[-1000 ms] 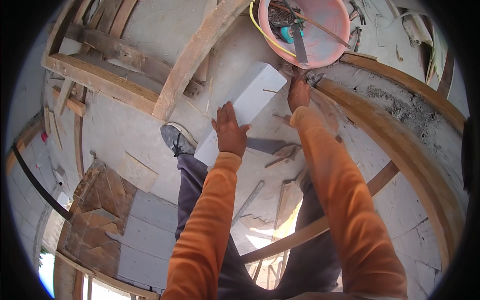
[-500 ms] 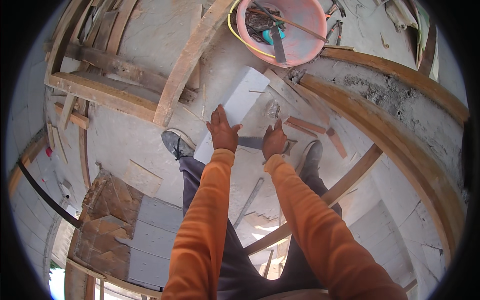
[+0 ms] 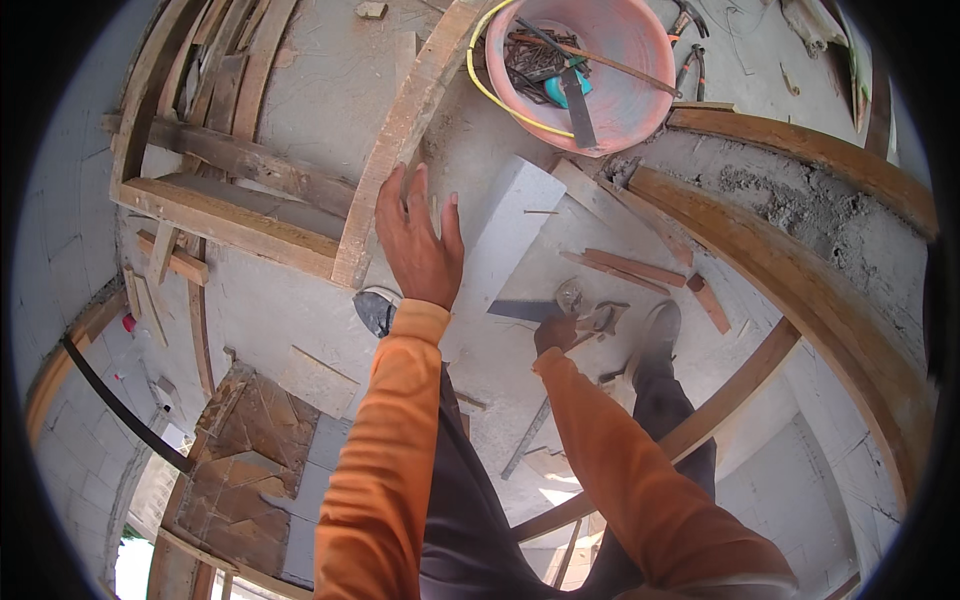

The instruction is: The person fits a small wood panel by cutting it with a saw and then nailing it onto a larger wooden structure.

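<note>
Raised off the floor, my left hand [image 3: 418,235] is open, fingers spread and slightly bent, left of a white block [image 3: 505,230] that lies at a slant. My right hand [image 3: 555,332] is low beside a saw blade [image 3: 518,309] near the block's lower end. Its fingers are curled, and what they grip is hidden. Loose red-brown wooden strips [image 3: 620,268] lie above and right of that hand. My shoes [image 3: 376,310] show either side of the block.
A pink tub [image 3: 630,80] of nails and tools stands at the top, beside a hammer [image 3: 686,20] and pliers [image 3: 690,70]. Wooden frames [image 3: 240,225] lie left. A long beam [image 3: 810,300] and a cement-crusted strip [image 3: 790,200] run down the right; a crosspiece [image 3: 750,370] passes below.
My left hand has lifted off the block and moved up and left. My right hand has come down from near the tub to beside the saw blade.
</note>
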`<state>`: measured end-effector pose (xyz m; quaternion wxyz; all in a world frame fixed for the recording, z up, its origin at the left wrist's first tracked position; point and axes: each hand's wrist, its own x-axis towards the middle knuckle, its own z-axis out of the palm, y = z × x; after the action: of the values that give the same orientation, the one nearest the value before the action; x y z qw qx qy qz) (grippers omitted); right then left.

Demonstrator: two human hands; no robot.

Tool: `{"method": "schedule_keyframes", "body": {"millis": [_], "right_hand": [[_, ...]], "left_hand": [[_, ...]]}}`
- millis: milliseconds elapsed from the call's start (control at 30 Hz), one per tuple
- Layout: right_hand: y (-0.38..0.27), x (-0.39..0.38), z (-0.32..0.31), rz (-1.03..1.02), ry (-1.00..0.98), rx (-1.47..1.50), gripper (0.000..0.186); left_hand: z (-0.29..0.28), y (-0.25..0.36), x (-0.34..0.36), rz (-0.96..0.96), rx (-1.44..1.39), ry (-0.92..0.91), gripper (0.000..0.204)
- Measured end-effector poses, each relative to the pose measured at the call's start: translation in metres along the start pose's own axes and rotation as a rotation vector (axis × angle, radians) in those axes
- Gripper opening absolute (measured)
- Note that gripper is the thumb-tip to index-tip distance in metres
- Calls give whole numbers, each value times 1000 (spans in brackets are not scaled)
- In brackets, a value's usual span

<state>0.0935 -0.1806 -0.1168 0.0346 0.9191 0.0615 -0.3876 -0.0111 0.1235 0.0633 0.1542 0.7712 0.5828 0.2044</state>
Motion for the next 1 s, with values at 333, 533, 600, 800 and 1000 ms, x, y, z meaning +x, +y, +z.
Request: {"method": "schedule_keyframes", "body": {"millis": [333,533,600,800,1000], "right_hand": [[-13,14,-12,-45,-147,81,78],[-48,6,-57,275,-219,401,54],[-79,-12,-86,344,-106,472,42],[-187,-36,-171,3,533,903,30],[-356,0,-284,-430,636,1397,36]], "left_hand": [[30,-2,93,-249,64,-82,79],[44,-30,97,-248,143,-190,79],[48,-40,90,-119,178,-71,74],[79,8,11,-81,-253,-114,40],[113,26,-24,-1010,-397,62,46]]}}
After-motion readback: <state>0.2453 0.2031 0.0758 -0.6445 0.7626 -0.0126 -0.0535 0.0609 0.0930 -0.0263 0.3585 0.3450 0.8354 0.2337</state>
